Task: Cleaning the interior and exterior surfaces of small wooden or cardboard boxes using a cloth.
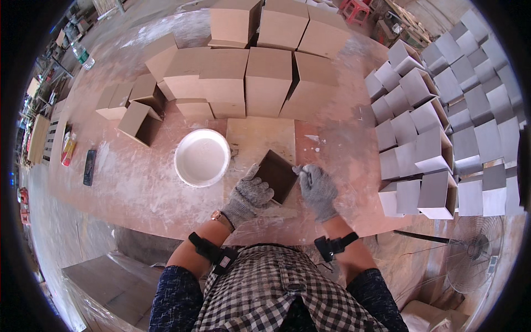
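A small open brown box (276, 176) stands tilted cornerwise in front of me, its dark inside facing up. My left hand (250, 195), in a grey knit glove, grips the box's left wall with the fingers over its rim. At the right corner of the box is my right hand (318, 191), gloved alike, with fingers curled and pinched together. Whatever sits between those fingertips is too small to make out. Beneath the box lies a pale board (260, 133). Left of it stands a round white tub (202, 157) with whitish contents.
Stacked brown boxes (268, 77) stand at the far side of the table (127, 193), smaller ones (139, 123) to their left. Rows of grey-white boxes (428, 144) fill the right. A black phone-like object (89, 167) and a bottle (83, 56) lie left. A fan (473, 249) stands lower right.
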Tool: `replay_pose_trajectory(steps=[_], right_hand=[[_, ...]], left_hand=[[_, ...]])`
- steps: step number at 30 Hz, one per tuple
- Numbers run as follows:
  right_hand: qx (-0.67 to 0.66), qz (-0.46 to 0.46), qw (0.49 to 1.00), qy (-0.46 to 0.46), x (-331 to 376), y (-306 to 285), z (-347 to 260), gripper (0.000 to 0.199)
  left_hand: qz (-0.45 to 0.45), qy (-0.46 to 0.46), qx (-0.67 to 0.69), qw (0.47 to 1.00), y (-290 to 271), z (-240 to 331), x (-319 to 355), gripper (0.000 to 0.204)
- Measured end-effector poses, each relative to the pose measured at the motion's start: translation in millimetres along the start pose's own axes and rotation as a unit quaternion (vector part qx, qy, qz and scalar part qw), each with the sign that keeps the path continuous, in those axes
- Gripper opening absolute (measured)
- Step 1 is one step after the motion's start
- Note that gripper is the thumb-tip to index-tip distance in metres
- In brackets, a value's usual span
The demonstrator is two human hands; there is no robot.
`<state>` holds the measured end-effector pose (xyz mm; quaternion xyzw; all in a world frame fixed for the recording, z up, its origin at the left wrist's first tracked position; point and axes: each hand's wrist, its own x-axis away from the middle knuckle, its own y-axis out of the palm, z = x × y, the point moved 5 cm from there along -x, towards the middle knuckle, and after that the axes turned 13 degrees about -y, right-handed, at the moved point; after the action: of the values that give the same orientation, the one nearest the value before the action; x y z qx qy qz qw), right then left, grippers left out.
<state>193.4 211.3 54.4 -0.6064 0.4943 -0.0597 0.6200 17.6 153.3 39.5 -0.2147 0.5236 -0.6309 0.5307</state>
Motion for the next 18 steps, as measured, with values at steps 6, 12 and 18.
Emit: replay_pose_trajectory(steps=[6, 12, 18], right_hand=[[-0.1, -0.003, 0.994, -0.031, 39.6, -9.3, -65.5, 0.012], [0.067, -0.019, 0.997, -0.031, 17.1, -5.2, -14.0, 0.008], [-0.494, 0.098, 0.757, 0.417, 52.5, 15.1, 87.0, 0.006]], left_hand=[[-0.006, -0.006, -0.001, 1.0, 1.5, 1.2, -1.5, 0.018], [-0.052, -0.013, -0.046, 0.997, 5.1, 1.3, -1.2, 0.018], [0.031, 0.03, 0.023, 0.999, -21.5, 3.9, 11.4, 0.037]])
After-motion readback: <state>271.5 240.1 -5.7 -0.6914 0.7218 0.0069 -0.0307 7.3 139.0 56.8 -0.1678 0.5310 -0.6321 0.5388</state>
